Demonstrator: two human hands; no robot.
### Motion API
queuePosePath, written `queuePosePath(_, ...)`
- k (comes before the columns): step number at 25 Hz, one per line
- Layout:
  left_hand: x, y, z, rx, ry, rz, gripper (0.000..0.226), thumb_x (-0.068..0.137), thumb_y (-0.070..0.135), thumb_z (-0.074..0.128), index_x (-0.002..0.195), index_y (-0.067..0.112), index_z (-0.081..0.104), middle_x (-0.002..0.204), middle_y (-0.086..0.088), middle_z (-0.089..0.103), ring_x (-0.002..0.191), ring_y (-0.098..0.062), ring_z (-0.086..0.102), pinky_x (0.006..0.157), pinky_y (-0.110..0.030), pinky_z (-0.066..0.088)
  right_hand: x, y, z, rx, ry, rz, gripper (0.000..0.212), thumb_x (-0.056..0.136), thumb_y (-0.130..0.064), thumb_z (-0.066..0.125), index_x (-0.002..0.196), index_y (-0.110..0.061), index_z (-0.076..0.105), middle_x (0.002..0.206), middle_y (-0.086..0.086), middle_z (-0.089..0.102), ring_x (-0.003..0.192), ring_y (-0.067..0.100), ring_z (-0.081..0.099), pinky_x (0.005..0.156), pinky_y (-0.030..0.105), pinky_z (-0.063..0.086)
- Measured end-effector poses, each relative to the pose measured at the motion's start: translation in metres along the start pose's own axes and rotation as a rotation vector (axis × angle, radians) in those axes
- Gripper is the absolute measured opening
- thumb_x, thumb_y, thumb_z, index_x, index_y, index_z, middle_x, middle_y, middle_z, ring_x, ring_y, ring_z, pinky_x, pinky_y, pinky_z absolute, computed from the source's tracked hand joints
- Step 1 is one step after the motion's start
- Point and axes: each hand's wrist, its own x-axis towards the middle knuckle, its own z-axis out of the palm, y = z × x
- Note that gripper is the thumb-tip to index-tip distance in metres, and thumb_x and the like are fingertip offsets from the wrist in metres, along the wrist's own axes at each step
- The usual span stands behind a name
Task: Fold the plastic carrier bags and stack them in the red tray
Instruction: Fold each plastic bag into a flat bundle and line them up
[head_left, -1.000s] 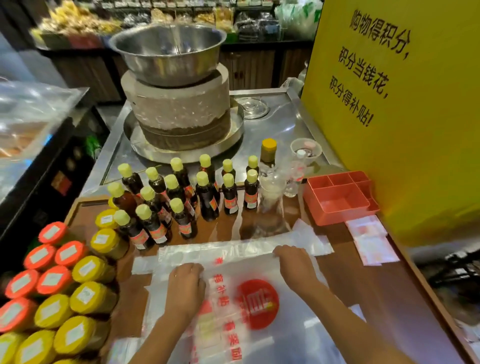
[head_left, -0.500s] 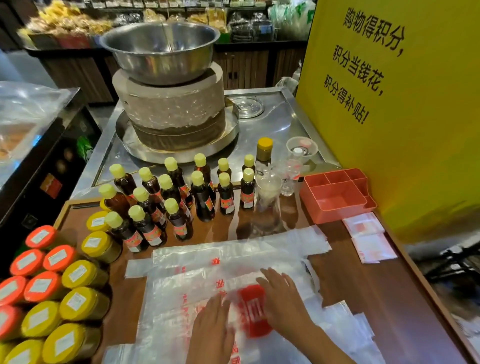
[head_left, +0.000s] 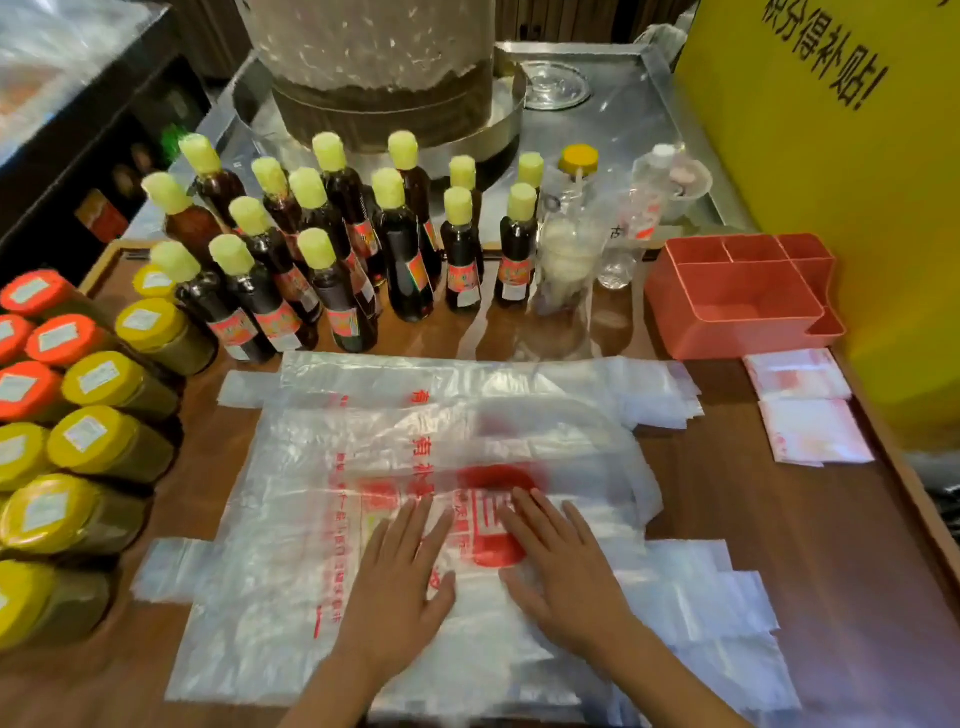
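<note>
Clear plastic carrier bags with red print (head_left: 415, 457) are lying spread in a loose pile on the brown wooden table (head_left: 779, 519), right of the lidded orange and yellow jars (head_left: 88, 384). The left hand (head_left: 400, 577) is pressing flat on them with straight fingers, having slid nearer since a second ago. Just beside it, the right hand (head_left: 566, 566) is also lying flat and released, now over the red round logo. At the far right, the red plastic compartment tray (head_left: 737, 296) is sitting well apart.

Two bare forearms, left grip (head_left: 402, 577) and right grip (head_left: 563, 571) ungloved
</note>
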Motion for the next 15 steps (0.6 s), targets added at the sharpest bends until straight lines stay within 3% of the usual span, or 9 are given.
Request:
queuePosePath(8,-0.003,-0.006,0.019,0.070,0.100,0.039,0.063,0.102,0.051,0.029,0.159,0.030,0.016,0.167,0.006,0.012,0.154,-0.014,0.008,0.121,-0.043,0.012,0.000,0.004,0.022,-0.098,0.109,-0.002,0.070,0.100,-0.060,0.033,0.160,-0.031,0.016,0.168,-0.008,0.007,0.155,0.009,0.001,0.123,0.042,0.007)
queuePosePath(12,-0.008,-0.009,0.027,0.131,0.151,0.073,0.058,0.104,0.049,0.023,0.159,0.028,0.022,0.166,0.006,0.017,0.153,-0.012,0.010,0.121,-0.042,0.011,-0.002,0.005,0.024,-0.172,0.063,-0.016,0.068,0.099,-0.066,0.015,0.159,-0.038,-0.003,0.166,-0.014,-0.012,0.151,0.002,-0.019,0.123,0.038,-0.006)
queuePosePath(15,-0.017,-0.005,0.031,0.107,0.139,0.070,0.060,0.103,0.053,0.019,0.159,0.032,0.019,0.166,0.010,0.013,0.153,-0.008,0.004,0.122,-0.037,0.006,-0.012,0.005,0.026,-0.198,0.079,-0.036,0.067,0.099,-0.067,0.012,0.158,-0.041,-0.006,0.165,-0.017,-0.016,0.149,-0.001,-0.022,0.124,0.037,-0.008)
